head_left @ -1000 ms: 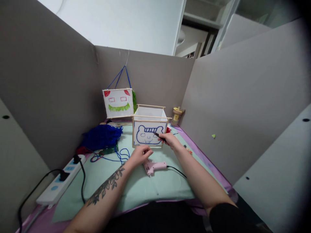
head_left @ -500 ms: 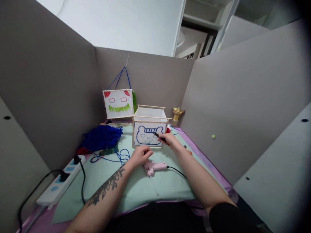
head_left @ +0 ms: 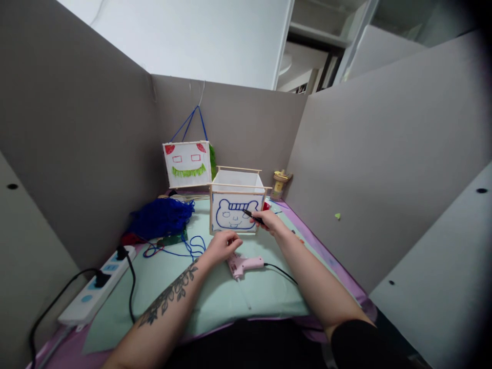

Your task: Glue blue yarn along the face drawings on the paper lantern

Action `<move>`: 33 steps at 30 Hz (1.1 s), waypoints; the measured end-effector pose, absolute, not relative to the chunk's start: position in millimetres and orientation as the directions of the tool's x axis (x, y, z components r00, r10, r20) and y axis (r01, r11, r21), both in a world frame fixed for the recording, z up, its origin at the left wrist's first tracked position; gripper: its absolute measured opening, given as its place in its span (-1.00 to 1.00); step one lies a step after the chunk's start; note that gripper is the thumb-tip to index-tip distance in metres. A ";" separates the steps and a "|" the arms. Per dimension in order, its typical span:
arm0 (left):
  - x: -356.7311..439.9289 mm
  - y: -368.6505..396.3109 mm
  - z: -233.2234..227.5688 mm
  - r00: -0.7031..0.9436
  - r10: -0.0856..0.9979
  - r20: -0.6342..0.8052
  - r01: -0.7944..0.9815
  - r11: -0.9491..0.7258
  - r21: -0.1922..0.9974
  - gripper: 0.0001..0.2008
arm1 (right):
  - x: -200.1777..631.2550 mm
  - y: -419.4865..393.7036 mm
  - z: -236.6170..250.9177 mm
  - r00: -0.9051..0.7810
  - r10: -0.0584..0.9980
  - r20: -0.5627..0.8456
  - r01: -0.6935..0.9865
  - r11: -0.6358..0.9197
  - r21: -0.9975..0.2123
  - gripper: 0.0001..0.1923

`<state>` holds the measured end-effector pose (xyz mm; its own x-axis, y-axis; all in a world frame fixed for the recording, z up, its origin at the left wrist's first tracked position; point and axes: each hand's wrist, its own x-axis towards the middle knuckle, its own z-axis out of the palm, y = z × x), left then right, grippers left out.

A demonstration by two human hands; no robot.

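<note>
On the mint-green mat (head_left: 215, 302), between grey partition walls, stands a small paper lantern box (head_left: 235, 211) with a frame of thin wooden sticks, and on its front panel a bear face is drawn in blue. The right hand (head_left: 269, 221) pinches a dark marker pen (head_left: 251, 214) between thumb and fingers, and the tip touches the right side of the bear's head, just under the striped cap. The left hand (head_left: 223, 245) rests on the mat just in front of the box, near its lower edge, with the fingers curled loosely and holding nothing (I cannot tell if the fingertips really touch the frame). A pink glue gun (head_left: 244, 265) lies just beside this hand, with its black cable running to the right. To draw the line well, I think the pen should press only lightly, because the paper panel is thin and the box is light; the left hand could steady the frame so that it does not slide. Behind hangs a finished lantern (head_left: 187, 164) with a red and green face, and blue yarn (head_left: 161, 216) lies at the left.
</note>
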<state>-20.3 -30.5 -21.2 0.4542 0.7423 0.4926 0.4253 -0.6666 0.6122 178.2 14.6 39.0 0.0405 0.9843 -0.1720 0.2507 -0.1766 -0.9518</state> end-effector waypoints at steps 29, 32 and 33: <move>-20.4 -31.9 -20.3 0.459 0.745 0.484 0.429 -0.663 0.614 -0.78 | 175.5 12.0 41.9 0.024 0.977 -0.211 0.188 -0.212 -0.959 -0.81; -20.5 -32.0 -20.3 0.458 0.743 0.488 0.426 -0.665 0.613 -0.78 | 176.1 13.5 40.1 0.035 0.977 -0.209 0.183 -0.211 -0.960 -0.81; -20.4 -32.0 -20.2 0.458 0.742 0.489 0.425 -0.666 0.613 -0.78 | 176.2 13.9 39.6 0.038 0.978 -0.207 0.182 -0.211 -0.961 -0.81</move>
